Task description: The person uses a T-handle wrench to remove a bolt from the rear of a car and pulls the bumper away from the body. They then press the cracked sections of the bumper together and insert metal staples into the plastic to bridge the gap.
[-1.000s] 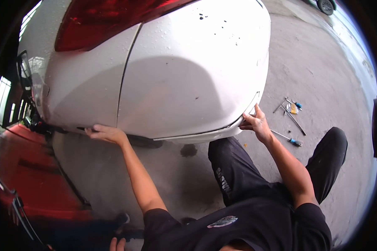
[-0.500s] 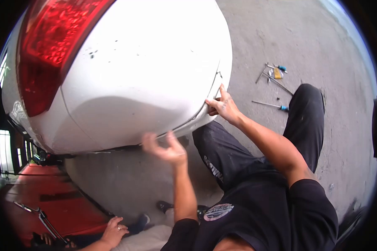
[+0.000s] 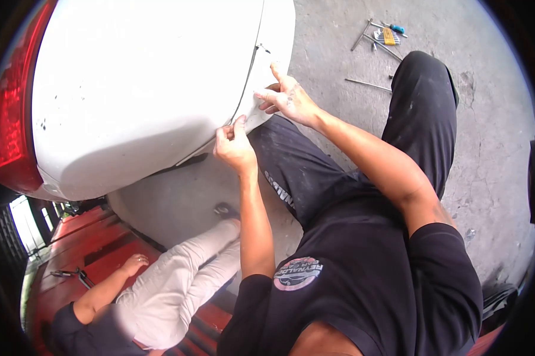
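A white car bumper (image 3: 143,89) with a dark seam along its lower edge fills the upper left. My left hand (image 3: 236,153) is closed in a pinch at the lower end of that seam, against the bumper edge. What lies between its fingertips is hidden. My right hand (image 3: 292,104) rests against the white strip below the seam, higher up the edge. Its index finger is stretched along the strip, thumb apart, the other fingers loosely bent. Just above that fingertip, the seam ends in a small dark notch (image 3: 261,48).
The red tail light (image 3: 12,107) is at far left. On the concrete lie a T-handle wrench (image 3: 362,37), a blue-handled screwdriver (image 3: 397,28), a yellow-banded pack (image 3: 388,37) and a metal rod (image 3: 367,84). Another person in light trousers (image 3: 172,279) is at lower left.
The view has shifted, so the bumper sits further left and up. My left hand has moved from a blurred, spread pose to a pinch at the bumper edge. More of the other person shows.
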`<state>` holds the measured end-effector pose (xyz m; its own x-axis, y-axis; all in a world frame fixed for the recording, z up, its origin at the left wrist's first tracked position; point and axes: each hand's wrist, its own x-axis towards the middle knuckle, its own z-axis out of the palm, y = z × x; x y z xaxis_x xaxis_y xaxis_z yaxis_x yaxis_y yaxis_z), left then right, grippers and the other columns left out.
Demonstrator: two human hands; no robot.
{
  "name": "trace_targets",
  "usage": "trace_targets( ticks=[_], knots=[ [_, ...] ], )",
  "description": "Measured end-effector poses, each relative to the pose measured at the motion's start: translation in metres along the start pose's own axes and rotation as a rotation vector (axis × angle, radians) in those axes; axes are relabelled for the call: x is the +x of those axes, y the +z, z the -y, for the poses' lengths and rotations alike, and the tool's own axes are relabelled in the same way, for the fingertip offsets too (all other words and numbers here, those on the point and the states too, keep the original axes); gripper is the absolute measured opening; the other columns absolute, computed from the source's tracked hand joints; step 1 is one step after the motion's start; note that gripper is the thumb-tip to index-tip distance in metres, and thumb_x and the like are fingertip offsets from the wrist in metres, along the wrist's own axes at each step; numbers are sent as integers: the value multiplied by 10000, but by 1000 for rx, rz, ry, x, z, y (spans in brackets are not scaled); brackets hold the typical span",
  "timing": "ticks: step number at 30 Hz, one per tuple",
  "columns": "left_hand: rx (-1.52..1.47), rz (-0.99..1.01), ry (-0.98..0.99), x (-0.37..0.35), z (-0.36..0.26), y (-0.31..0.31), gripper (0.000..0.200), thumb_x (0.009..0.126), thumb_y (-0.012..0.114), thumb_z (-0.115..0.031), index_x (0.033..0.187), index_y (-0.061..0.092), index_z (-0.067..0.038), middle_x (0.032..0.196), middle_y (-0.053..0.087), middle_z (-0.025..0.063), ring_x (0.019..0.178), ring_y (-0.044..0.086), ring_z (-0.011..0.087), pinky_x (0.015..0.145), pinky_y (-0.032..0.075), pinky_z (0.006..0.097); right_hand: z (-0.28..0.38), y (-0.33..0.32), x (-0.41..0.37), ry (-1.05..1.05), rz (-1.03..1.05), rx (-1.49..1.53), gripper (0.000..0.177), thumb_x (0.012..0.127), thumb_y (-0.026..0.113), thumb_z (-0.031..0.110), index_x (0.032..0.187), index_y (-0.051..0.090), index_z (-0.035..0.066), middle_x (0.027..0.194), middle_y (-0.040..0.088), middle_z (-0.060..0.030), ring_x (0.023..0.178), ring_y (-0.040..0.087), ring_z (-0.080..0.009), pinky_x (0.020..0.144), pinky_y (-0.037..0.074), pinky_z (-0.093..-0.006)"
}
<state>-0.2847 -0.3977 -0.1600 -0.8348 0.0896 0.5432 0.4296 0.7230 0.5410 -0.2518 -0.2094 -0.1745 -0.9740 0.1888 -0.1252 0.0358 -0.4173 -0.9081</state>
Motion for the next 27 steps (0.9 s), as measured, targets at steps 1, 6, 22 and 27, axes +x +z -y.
trace_targets(
  ticks=[1, 6, 22, 27],
  knots=[
    [-6, -36, 4, -2, 3, 3, 383, 833, 909, -242, 729, 646, 16, 589, 601, 44, 534, 513, 157, 537, 431, 347, -9, -3, 2, -26, -10, 29, 953, 1013, 688, 165, 1657, 12, -26, 1179, 690, -314, 911, 764, -295, 791, 641, -373],
    [6, -86, -37, -6, -10, 8, 426, 842, 907, -272, 704, 620, 11, 590, 590, 36, 548, 510, 148, 546, 435, 340, -22, 11, 23, -50, -51, 42, 774, 997, 687, 102, 1631, 254, 11, 1116, 721, -267, 878, 761, -254, 772, 642, -361],
    [257, -24, 70, -4, -27, 15, 444, 884, 855, -255, 668, 585, 23, 529, 538, 98, 491, 478, 230, 521, 388, 427, -31, -11, 22, -107, 24, 243, 782, 987, 676, 128, 1654, 277, 31, 967, 740, -138, 795, 706, -150, 725, 599, -311],
    [244, -60, 79, -7, -28, 22, 453, 894, 848, -259, 671, 571, 22, 530, 517, 91, 497, 454, 230, 525, 380, 429, -44, -8, 21, -168, -35, 173, 787, 1001, 632, 122, 1675, 230, 52, 1056, 733, -162, 895, 708, -167, 775, 611, -323]
  ],
)
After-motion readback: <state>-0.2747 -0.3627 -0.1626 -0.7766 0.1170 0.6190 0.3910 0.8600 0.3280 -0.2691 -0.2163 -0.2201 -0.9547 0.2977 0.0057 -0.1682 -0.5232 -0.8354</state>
